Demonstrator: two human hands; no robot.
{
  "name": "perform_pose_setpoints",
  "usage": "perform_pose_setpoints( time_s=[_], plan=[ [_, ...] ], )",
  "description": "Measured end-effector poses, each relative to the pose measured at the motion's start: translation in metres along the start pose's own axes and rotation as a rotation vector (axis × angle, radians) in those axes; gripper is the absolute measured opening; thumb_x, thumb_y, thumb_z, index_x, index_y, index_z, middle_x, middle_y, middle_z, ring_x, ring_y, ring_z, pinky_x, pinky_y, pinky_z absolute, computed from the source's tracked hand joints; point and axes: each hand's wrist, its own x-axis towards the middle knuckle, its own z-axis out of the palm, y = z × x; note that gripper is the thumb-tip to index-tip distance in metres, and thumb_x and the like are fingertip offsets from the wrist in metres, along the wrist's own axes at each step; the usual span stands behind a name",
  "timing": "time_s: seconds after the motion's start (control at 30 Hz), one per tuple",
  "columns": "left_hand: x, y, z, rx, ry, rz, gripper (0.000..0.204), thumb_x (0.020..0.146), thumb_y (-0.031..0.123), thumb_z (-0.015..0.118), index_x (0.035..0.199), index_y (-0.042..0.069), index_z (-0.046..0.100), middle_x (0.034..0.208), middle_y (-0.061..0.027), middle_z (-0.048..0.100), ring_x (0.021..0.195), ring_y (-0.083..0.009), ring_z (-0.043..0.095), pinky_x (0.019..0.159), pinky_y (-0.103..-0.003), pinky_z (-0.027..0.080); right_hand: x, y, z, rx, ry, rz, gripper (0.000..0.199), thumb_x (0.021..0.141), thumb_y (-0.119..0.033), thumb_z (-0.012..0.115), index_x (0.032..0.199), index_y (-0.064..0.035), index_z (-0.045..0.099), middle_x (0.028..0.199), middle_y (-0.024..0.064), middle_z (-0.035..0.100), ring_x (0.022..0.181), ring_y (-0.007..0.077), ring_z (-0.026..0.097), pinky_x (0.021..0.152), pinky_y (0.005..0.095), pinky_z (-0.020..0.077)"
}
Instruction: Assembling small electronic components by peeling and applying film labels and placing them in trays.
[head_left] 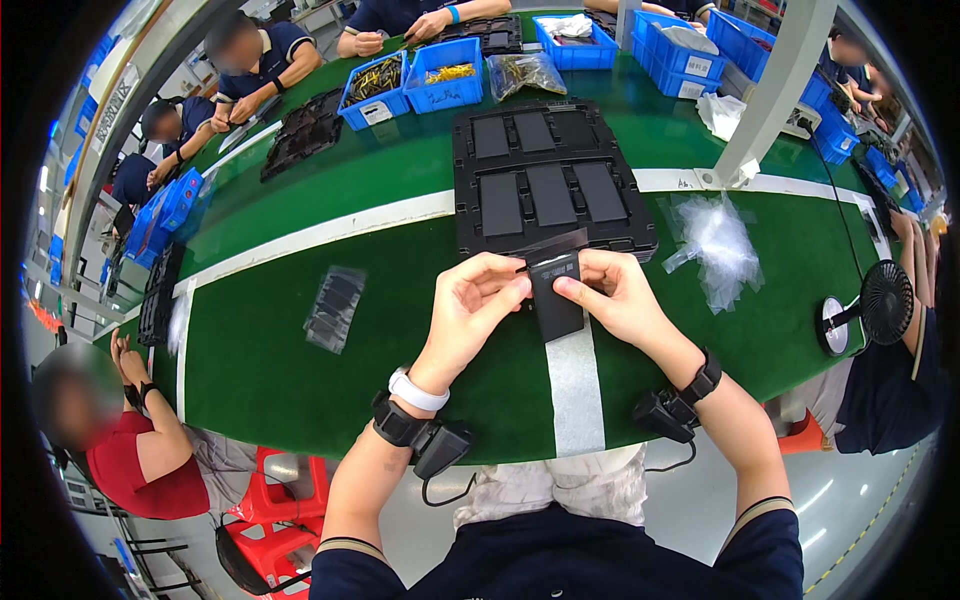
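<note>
Black flat block [558, 312] sits between both hands, near the tray's front edge, above the green desk [250, 350]. The black tray [640, 218] lies straight ahead, perhaps to keep its dark flat pieces [550, 194] within reach; a clear film heap [716, 245] rests right, probably clear of the hands. The left hand's [466, 303] grip is pinched at the block's upper-left edge, on what I cannot tell; the right hand's [622, 298] grip clamps the block, seemingly steadying it.
</note>
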Motion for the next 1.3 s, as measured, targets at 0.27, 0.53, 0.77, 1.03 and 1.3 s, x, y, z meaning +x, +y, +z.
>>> perform_pose_setpoints(
  time_s=[0.27,0.53,0.77,1.03,1.3],
  plan=[
    [0.001,0.0,0.0,-0.059,0.009,-0.051,0.011,0.082,0.004,0.06,0.092,0.001,0.056,0.089,-0.0062,0.06,0.077,-0.0126,0.058,0.067,-0.024,0.047,0.002,0.0,0.001,-0.072,0.012,-0.053,0.016,0.082,-0.013,0.064,0.083,0.0021,0.062,0.069,0.0005,0.06,0.065,0.002,0.052,0.058,0.0209,0.0424],
    [-0.002,-0.007,0.009,0.029,0.105,0.211,0.008,0.075,-0.006,0.064,0.077,0.001,0.06,0.102,-0.01,0.056,0.09,-0.0146,0.055,0.077,-0.026,0.047,-0.004,-0.006,0.006,-0.26,0.118,-0.17,0.015,0.076,-0.011,0.068,0.083,0.0023,0.064,0.065,0.0086,0.062,0.058,0.0092,0.059,0.056,0.0228,0.0446],
    [-0.004,-0.006,0.009,0.309,0.127,0.336,0.01,0.073,-0.009,0.065,0.078,0.0,0.063,0.102,-0.0107,0.057,0.09,-0.0167,0.057,0.082,-0.029,0.047,-0.006,-0.01,0.006,-0.331,0.082,-0.287,0.014,0.077,-0.011,0.067,0.083,0.0017,0.065,0.067,0.0116,0.063,0.06,0.0157,0.064,0.056,0.0254,0.0466],
    [-0.001,-0.01,-0.009,-0.218,-0.074,0.01,0.006,0.078,-0.002,0.063,0.084,-0.001,0.06,0.095,-0.0074,0.057,0.084,-0.0119,0.057,0.074,-0.025,0.049,0.0,0.0,0.005,-0.051,-0.068,-0.154,0.018,0.08,-0.014,0.066,0.086,0.0021,0.063,0.068,0.0058,0.063,0.065,0.0061,0.056,0.062,0.0235,0.0457],
    [0.003,-0.005,0.0,-0.045,0.009,0.006,0.006,0.079,0.001,0.064,0.078,-0.002,0.059,0.087,-0.0047,0.057,0.073,-0.0091,0.056,0.068,-0.023,0.049,-0.003,0.002,0.004,0.026,-0.086,-0.079,0.018,0.081,-0.015,0.066,0.085,0.0018,0.063,0.071,0.0028,0.063,0.067,0.0037,0.055,0.061,0.0222,0.0451]
  ],
)
